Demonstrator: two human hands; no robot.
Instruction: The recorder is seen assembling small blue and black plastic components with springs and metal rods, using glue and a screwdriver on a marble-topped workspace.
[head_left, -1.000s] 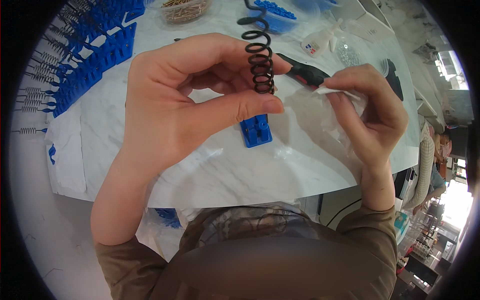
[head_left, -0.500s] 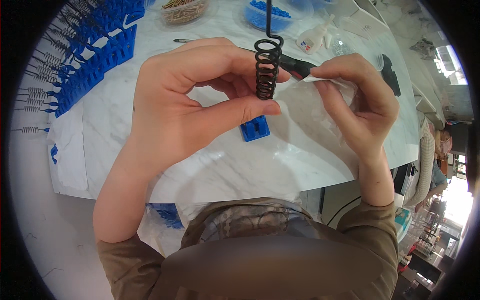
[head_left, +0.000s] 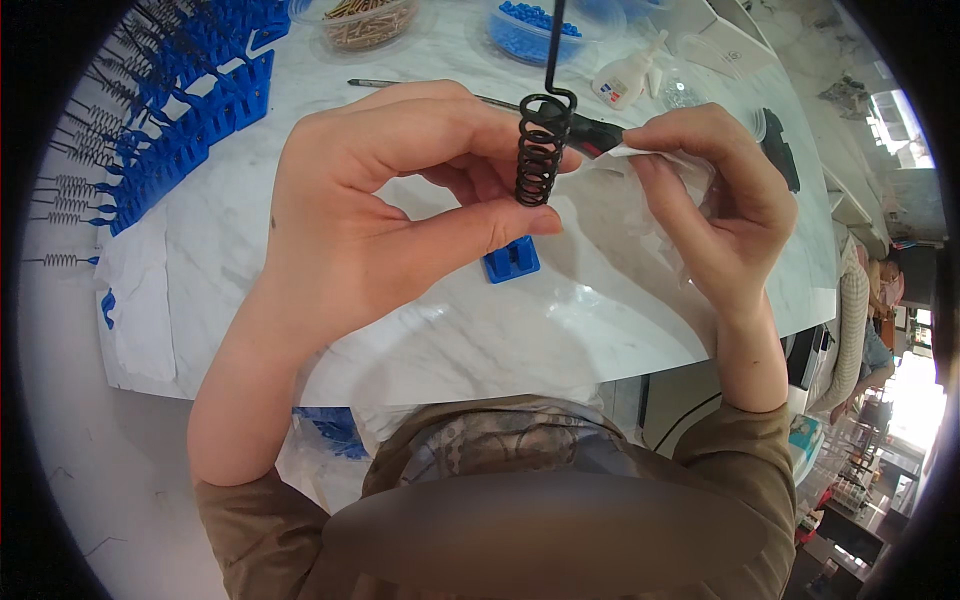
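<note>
My left hand [head_left: 370,215] pinches a black coil spring [head_left: 540,160] between thumb and fingertips. The spring stands nearly upright, and a straight wire runs up from its top. In my right hand [head_left: 725,205], thumb and forefinger are closed on a thin white tissue [head_left: 670,175], which hangs down into the palm. Beyond the spring lies a tool with a slim shaft and a black and red handle [head_left: 597,137], partly covered by my left hand. Under my left thumb sits a small blue slotted block [head_left: 512,262] on the table, its far part hidden.
Blue racks [head_left: 225,105] with several spring-ended pieces fill the left side, beside a white paper [head_left: 140,300]. At the back are a tub of brass-coloured pins [head_left: 368,22], a tub of blue beads [head_left: 535,30] and a white squeeze bottle [head_left: 625,80]. A black object [head_left: 780,150] lies at right.
The spring has tilted, its top end shifting slightly right and toward me. Both hands keep almost the same place and the same grip.
</note>
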